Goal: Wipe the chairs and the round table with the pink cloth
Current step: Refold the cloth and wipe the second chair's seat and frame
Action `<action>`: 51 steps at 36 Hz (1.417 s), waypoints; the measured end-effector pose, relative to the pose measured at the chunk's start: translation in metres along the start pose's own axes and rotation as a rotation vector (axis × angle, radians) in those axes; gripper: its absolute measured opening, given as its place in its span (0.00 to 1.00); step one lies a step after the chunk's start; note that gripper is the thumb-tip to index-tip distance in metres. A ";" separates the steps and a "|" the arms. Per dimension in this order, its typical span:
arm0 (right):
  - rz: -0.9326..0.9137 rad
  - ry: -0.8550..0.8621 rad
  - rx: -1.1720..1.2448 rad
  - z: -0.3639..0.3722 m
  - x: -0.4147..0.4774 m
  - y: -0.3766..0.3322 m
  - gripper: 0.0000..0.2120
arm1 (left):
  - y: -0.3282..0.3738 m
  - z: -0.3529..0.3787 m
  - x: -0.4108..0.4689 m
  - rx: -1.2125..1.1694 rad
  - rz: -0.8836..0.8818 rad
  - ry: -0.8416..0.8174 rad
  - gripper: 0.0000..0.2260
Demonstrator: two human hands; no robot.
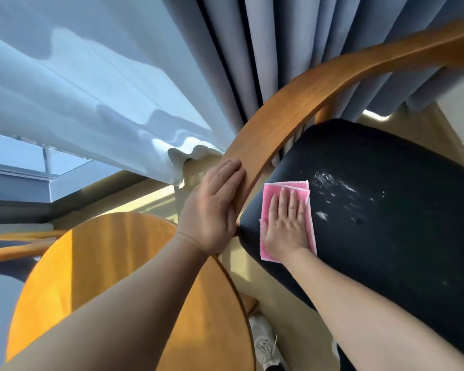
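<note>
Round table [113,263] stands just left of the chair. Black seat [399,250] under work. Curved wooden rail [292,103]: left hand [214,204] flat against it, fingers straight and together, probably steadying the chair. Right hand [287,226], fingers straight, slightly apart, presses the folded pink cloth [272,190] onto the seat's left edge. White smears [330,183] lie just beyond, unwiped.

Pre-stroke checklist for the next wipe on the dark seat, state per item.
1. Pink cloth lying flat on the seat: ok.
2. Right hand pressing flat on the cloth: ok.
3. Left hand resting on the wooden rail, bracing the chair: ok.
4. Seat ahead of the cloth clean: not ok, white marks show there.
5. Round table wiped: cannot tell.
</note>
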State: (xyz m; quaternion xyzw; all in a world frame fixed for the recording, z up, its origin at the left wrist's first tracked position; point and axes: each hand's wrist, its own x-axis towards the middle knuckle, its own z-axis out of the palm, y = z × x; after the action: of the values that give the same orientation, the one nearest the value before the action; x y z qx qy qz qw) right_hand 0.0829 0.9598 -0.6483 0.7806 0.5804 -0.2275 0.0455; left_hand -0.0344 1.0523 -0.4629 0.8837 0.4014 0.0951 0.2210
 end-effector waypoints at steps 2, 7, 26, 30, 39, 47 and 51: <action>-0.029 0.027 0.001 -0.001 0.009 -0.009 0.33 | -0.001 0.001 0.000 0.000 0.018 0.010 0.22; -0.174 0.004 -0.024 -0.006 0.030 -0.026 0.32 | -0.003 0.004 0.002 0.015 0.056 0.021 0.20; -0.234 0.043 -0.014 0.051 -0.067 -0.005 0.31 | 0.004 0.003 -0.003 0.132 0.089 -0.010 0.24; -0.058 0.051 0.024 0.035 -0.035 -0.018 0.36 | 0.000 0.001 0.002 0.139 0.087 -0.019 0.21; 0.005 0.074 -0.025 -0.018 0.057 0.000 0.33 | -0.001 0.001 0.004 0.130 0.084 -0.040 0.21; 0.024 0.066 -0.056 -0.036 0.080 0.012 0.31 | 0.002 -0.002 0.006 0.135 0.089 -0.075 0.22; 0.002 0.116 -0.066 -0.017 0.044 0.020 0.31 | 0.002 -0.001 0.007 0.131 0.107 -0.048 0.20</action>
State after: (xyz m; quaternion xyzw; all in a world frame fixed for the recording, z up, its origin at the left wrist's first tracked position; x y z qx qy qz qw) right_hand 0.1164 0.9982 -0.6548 0.7911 0.5885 -0.1626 0.0375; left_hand -0.0289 1.0571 -0.4615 0.9184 0.3537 0.0591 0.1669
